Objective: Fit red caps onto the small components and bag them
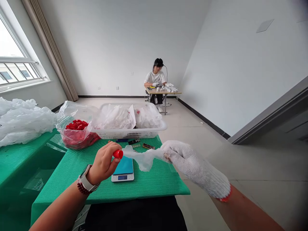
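My bare left hand (104, 162), a watch on its wrist, pinches a small red cap (118, 154) fitted to one end of a clear plastic pouch (141, 157). My right hand (190, 162), in a white knit glove, grips the pouch's other end, so the pouch stretches between both hands. Both hover over a small digital scale (123, 171) with a blue platform, which rests on the green-covered table (154, 183).
A clear bag of red caps (76, 130) sits at the table's back left, beside a white plastic basket (130, 132) holding clear pouches. More crumpled plastic (21, 120) lies on the left table. Another person (156, 78) sits at a far desk.
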Demonstrator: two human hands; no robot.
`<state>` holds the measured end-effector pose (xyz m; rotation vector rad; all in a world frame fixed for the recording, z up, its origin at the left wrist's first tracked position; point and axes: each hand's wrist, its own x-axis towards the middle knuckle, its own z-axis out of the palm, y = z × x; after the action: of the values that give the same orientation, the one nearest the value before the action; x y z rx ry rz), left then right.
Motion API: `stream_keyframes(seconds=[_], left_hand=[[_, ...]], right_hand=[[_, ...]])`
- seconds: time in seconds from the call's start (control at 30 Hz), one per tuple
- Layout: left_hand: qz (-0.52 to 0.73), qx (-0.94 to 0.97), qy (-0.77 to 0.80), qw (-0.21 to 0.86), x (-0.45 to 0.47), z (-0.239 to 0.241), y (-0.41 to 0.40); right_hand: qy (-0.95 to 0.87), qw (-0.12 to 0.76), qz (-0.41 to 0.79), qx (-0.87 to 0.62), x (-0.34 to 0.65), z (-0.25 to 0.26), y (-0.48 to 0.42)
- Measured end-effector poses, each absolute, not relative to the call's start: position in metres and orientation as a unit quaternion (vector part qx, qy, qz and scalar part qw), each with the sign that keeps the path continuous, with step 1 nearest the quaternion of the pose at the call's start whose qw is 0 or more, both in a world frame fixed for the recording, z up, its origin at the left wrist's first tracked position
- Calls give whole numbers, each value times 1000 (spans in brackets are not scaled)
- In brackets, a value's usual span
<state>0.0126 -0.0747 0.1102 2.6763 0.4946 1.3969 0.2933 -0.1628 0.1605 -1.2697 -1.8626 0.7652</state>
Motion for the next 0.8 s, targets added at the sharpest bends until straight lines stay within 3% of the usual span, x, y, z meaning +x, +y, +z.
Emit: stream_keyframes(seconds=[0.8], left_hand=[[360, 917, 83, 149, 8, 107, -82]], right_hand=[[-706, 357, 324, -519, 291, 148, -168]])
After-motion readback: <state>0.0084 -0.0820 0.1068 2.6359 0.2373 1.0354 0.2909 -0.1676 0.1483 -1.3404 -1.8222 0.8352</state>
